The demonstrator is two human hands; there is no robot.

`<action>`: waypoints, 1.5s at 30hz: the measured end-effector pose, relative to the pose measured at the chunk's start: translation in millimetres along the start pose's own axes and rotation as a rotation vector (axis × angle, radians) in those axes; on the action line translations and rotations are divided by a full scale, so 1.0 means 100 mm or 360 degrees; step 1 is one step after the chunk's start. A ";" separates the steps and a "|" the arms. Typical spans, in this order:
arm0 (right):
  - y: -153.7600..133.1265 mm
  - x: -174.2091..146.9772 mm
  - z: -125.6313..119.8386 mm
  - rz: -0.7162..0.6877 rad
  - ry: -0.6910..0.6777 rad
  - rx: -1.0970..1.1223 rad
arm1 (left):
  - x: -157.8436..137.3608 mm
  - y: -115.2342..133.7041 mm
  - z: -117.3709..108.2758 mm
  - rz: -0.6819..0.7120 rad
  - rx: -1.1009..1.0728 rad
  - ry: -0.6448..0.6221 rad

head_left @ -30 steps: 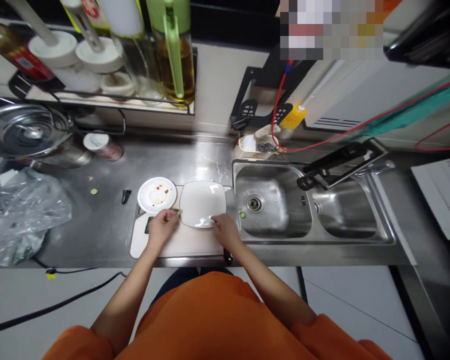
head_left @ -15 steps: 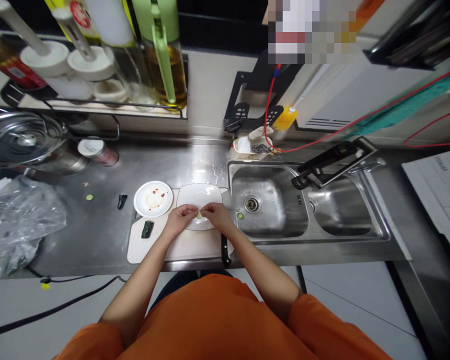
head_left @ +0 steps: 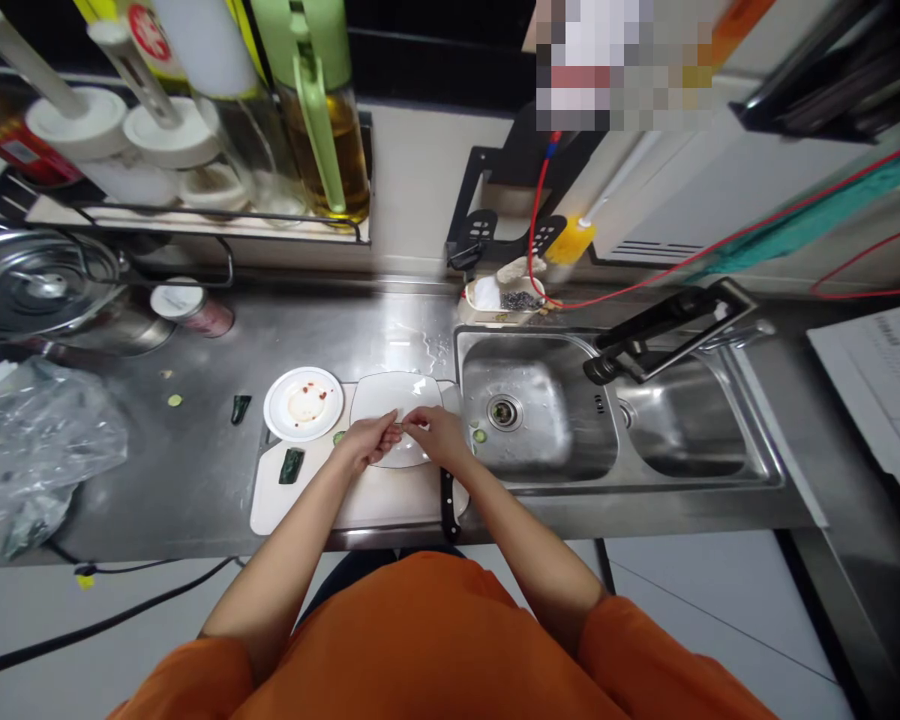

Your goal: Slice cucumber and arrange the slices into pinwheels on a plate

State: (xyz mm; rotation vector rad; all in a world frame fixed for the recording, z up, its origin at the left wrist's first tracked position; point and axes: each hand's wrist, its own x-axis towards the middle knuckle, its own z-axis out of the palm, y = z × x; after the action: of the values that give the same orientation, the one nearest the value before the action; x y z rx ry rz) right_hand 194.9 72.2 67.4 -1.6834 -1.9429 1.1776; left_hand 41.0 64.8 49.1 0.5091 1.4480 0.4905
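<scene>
My left hand (head_left: 371, 441) and my right hand (head_left: 436, 437) meet over a white squarish plate (head_left: 390, 387). The fingers of the left are curled together, and those of the right are pinched close to them. Whatever lies between the fingertips is too small to make out. A green cucumber slice (head_left: 338, 438) shows just left of my left hand. Farther left on the pale cutting board (head_left: 270, 505) lies a dark green cucumber piece (head_left: 292, 466). The black knife handle (head_left: 450, 510) sticks out beside the plate, below my right wrist.
A round white plate (head_left: 277, 404) with red bits stands at the board's back left. Right of the board is a double steel sink (head_left: 487, 470) with a cucumber slice (head_left: 480, 436) in it. Leftward are another dark piece (head_left: 241, 408), a plastic bag (head_left: 60, 430) and a lidded pot (head_left: 45, 285).
My left hand has turned and its fingers have curled more. The pale green slice between my fingertips no longer shows there. A green slice has come into sight left of my left hand.
</scene>
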 end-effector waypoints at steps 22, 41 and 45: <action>0.16 0.59 0.17 0.0654 -0.0052 0.0490 | 0.50 0.29 -0.05 0.0849 0.0839 0.0508; 0.04 0.81 0.26 0.0578 0.0085 -0.0467 | 0.82 0.19 0.01 0.1277 0.1566 0.0879; 0.03 0.79 0.29 0.0556 0.0083 -0.0565 | 0.81 0.18 0.02 0.1334 0.1603 0.0936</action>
State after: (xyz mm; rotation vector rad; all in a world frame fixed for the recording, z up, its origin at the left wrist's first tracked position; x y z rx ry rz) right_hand 156.4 134.9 25.8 -2.2859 -1.9674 0.9178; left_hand 48.0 127.6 -5.2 1.9480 1.9701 0.5538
